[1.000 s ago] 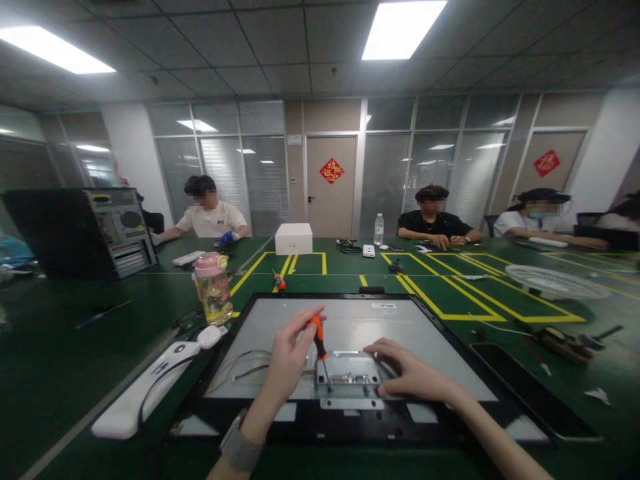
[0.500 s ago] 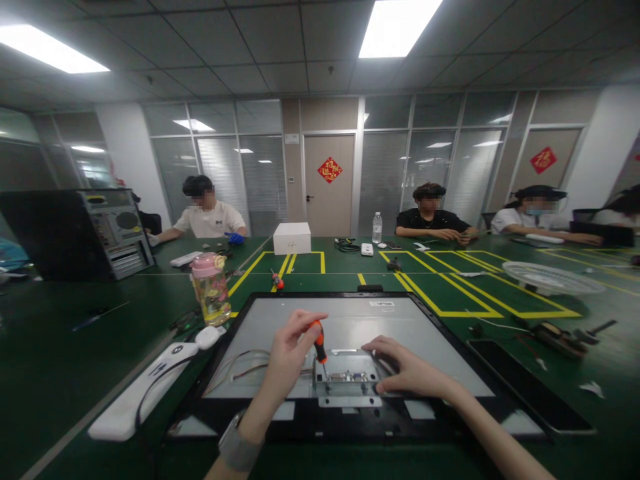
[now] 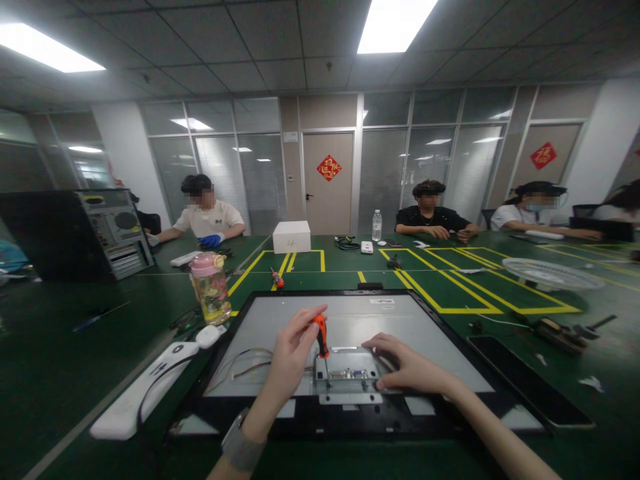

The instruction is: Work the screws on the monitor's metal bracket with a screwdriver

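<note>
An opened monitor (image 3: 400, 320) lies face down on the green table, its grey metal back panel showing. My left hand (image 3: 290, 360) is closed on a small orange-handled screwdriver (image 3: 321, 337), held upright with its tip on the left side of a small metal bracket (image 3: 347, 383) with ports at the panel's near edge. On the bracket's right side my right hand (image 3: 407, 367) rests with its fingers bent down, pressing it. Thin wires (image 3: 240, 363) run across the panel to the left of my left hand.
A white stand piece (image 3: 135, 397) and a pink-lidded bottle (image 3: 211, 287) lie to the left. A computer case (image 3: 75, 230) stands at far left. A black panel (image 3: 530, 380), a fan grille (image 3: 550, 273) and small tools are on the right. A white box (image 3: 291, 237) and three seated people are across the table.
The view has shifted slightly. My hands, the screwdriver and the bracket stay where they were. The person at the back left has moved a blue-gloved hand.
</note>
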Demonstrator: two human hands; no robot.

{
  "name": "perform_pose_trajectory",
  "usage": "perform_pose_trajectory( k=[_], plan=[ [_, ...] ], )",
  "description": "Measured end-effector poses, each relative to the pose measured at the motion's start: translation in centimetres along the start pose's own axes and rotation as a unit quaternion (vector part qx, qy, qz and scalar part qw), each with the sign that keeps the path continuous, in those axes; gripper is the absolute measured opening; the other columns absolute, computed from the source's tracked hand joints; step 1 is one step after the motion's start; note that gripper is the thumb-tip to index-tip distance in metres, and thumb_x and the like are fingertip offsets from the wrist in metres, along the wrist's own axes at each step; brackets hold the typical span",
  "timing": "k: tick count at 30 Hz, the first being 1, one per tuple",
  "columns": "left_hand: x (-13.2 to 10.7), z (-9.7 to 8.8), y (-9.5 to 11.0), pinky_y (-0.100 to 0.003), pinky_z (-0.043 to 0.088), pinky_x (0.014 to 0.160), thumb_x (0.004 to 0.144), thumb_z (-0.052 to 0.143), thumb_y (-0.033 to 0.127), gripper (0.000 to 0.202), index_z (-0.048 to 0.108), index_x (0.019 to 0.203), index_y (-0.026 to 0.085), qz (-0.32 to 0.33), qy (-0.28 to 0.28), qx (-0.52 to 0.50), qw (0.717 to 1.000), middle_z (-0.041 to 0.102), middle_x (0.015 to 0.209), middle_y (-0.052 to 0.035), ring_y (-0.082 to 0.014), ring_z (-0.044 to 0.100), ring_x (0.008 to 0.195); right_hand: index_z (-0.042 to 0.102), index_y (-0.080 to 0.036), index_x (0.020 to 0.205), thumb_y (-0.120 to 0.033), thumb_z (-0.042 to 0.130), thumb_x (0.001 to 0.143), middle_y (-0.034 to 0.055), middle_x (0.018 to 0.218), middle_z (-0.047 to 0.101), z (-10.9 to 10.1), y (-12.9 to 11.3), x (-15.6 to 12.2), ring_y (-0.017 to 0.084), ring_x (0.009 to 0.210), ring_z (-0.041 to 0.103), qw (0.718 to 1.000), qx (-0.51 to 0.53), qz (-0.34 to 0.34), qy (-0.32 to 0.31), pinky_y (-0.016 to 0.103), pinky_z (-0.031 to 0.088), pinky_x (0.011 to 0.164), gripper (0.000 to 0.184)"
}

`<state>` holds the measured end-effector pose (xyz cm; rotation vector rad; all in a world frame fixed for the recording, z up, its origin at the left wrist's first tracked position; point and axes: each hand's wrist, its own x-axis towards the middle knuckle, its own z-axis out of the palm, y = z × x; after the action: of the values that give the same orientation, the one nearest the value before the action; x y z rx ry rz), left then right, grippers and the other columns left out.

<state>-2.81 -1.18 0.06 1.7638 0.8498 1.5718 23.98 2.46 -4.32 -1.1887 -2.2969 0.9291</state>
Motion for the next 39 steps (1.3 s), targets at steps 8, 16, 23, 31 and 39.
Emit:
perform_pose_trajectory(
  k=[8,16,23,31,39],
  plan=[
    [0.2,-0.2,0.0,-0.033,0.046,0.083,0.090,0.053,0.034,0.029,0.071,0.108,0.019,0.013,0.012,0.016,1.000,0.061,0.092,-0.0069,-0.0202,0.059,0.090,0.054,-0.022,0.131,-0.045,0.077,0.065,0.0103,0.132,0.048,-0.1,-0.1,0.0,0.033,0.126,0.041,1.000,-0.001,0.007,-0.002,0.044,0.029,0.109,0.073],
    [0.1,-0.2,-0.1,-0.031,0.046,0.083,0.090,0.052,0.033,0.027,0.071,0.102,0.018,0.016,0.042,0.034,0.998,0.063,0.094,-0.0068,-0.0199,0.060,0.091,0.055,-0.019,0.130,-0.043,0.077,0.065,0.0114,0.132,0.047,0.0,0.0,0.0,0.032,0.126,0.042,1.000,-0.002,0.002,-0.001,0.043,0.029,0.109,0.073],
    [0.0,0.1,-0.1,-0.030,0.048,0.079,0.090,0.054,0.036,0.026,0.070,0.099,0.017,0.011,0.061,0.039,0.997,0.062,0.092,-0.0061,-0.0189,0.062,0.086,0.055,-0.021,0.129,-0.045,0.076,0.065,0.0102,0.129,0.049,-0.1,-0.4,-0.1,0.032,0.123,0.045,1.000,0.006,-0.005,-0.002,0.042,0.034,0.106,0.071],
    [-0.3,0.8,-0.6,-0.030,0.049,0.079,0.085,0.061,0.040,0.028,0.070,0.100,0.018,0.009,0.060,0.015,0.998,0.062,0.088,-0.0043,-0.0188,0.062,0.084,0.054,-0.019,0.130,-0.045,0.077,0.065,0.0116,0.131,0.048,-0.1,-0.3,-0.1,0.032,0.126,0.042,1.000,-0.009,0.000,-0.001,0.043,0.029,0.110,0.074],
    [-0.5,1.0,-0.8,-0.032,0.047,0.088,0.093,0.048,0.034,0.028,0.066,0.108,0.019,-0.019,0.066,0.006,0.998,0.068,0.102,-0.0078,-0.0212,0.064,0.098,0.052,-0.018,0.132,-0.041,0.075,0.067,0.0122,0.133,0.048,0.0,-0.5,-0.2,0.031,0.126,0.042,1.000,-0.016,0.003,-0.005,0.041,0.029,0.110,0.072]
  ],
)
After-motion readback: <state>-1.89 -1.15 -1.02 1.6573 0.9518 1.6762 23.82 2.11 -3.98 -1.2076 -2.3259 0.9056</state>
